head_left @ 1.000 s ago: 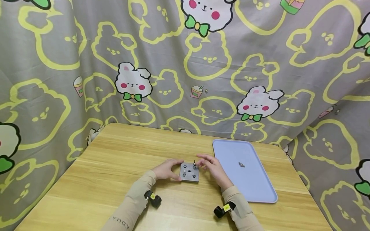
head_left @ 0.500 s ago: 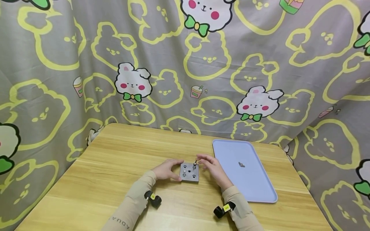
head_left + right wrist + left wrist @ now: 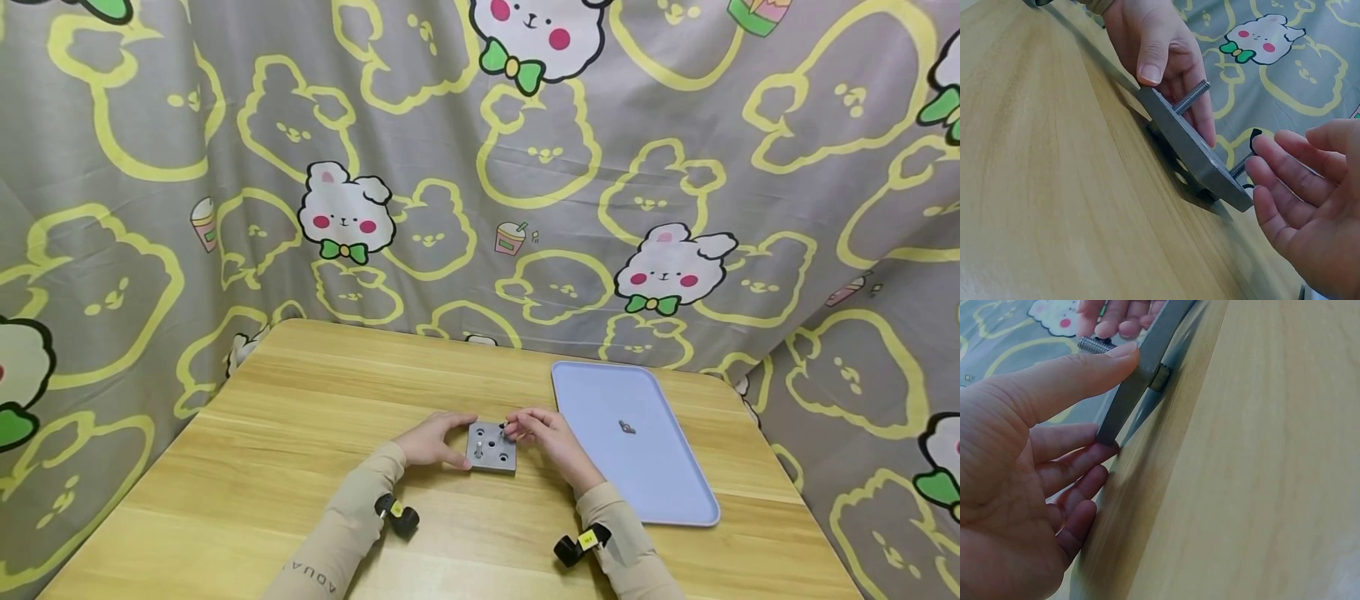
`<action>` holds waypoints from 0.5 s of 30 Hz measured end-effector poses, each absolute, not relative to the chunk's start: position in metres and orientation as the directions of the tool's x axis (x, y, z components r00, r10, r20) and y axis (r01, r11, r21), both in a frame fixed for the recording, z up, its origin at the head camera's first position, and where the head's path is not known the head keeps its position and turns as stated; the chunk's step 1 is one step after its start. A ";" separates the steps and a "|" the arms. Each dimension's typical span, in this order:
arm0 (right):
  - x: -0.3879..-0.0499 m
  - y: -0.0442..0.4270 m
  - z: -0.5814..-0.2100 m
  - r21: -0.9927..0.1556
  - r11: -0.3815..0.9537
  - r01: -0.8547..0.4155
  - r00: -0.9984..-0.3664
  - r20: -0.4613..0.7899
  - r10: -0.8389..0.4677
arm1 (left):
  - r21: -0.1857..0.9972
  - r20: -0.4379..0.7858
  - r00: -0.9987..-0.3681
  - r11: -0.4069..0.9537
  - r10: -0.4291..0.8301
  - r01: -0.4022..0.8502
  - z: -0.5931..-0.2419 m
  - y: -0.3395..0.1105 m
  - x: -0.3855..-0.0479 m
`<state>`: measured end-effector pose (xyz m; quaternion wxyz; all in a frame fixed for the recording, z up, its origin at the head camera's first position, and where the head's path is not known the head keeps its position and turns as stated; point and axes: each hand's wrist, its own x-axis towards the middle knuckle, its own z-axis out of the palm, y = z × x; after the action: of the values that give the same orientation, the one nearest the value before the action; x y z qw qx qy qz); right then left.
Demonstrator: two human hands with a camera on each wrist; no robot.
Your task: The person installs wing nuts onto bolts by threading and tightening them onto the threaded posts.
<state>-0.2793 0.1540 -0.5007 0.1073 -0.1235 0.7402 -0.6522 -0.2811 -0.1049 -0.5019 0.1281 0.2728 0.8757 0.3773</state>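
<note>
A square grey metal plate (image 3: 492, 460) with several holes lies low over the table, two threaded bolts standing up from it. My left hand (image 3: 431, 440) grips the plate's left edge, thumb on top and fingers below. The near-left bolt (image 3: 1192, 97) is bare at its top. At the far-right bolt (image 3: 1241, 165), a dark wing nut (image 3: 1255, 134) sits near the tip. My right hand (image 3: 551, 440) is there with loosely bent fingers. One fingertip (image 3: 1262, 146) touches the nut's wing, while the thumb appears apart from it.
A pale blue tray (image 3: 645, 492) lies on the right of the wooden table (image 3: 360, 367). On it rests another small wing nut (image 3: 627, 427). A patterned curtain (image 3: 420, 150) hangs behind the table's back edge. Black cameras (image 3: 583, 545) are strapped to both wrists.
The right fingers have drawn in and down over the wing nut at the far-right bolt, and its wing has turned. The left hand and plate keep their place.
</note>
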 end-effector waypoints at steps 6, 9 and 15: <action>-0.279 0.152 -0.500 -0.996 0.084 -0.042 -0.977 0.024 -0.212 | 0.729 -0.014 -0.816 0.565 0.577 0.387 -0.502 -0.104 -0.282; -0.280 0.151 -0.500 -0.994 0.103 -0.037 -0.978 0.015 -0.206 | 0.728 -0.016 -0.818 0.568 0.575 0.385 -0.503 -0.105 -0.281; -0.280 0.150 -0.501 -0.982 0.179 -0.055 -0.965 0.006 -0.264 | 0.729 -0.020 -0.817 0.567 0.577 0.383 -0.502 -0.105 -0.281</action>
<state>-0.2801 0.1503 -0.5006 0.0824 -0.1045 0.7634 -0.6321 -0.2810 -0.1055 -0.5024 0.1288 0.2740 0.8757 0.3760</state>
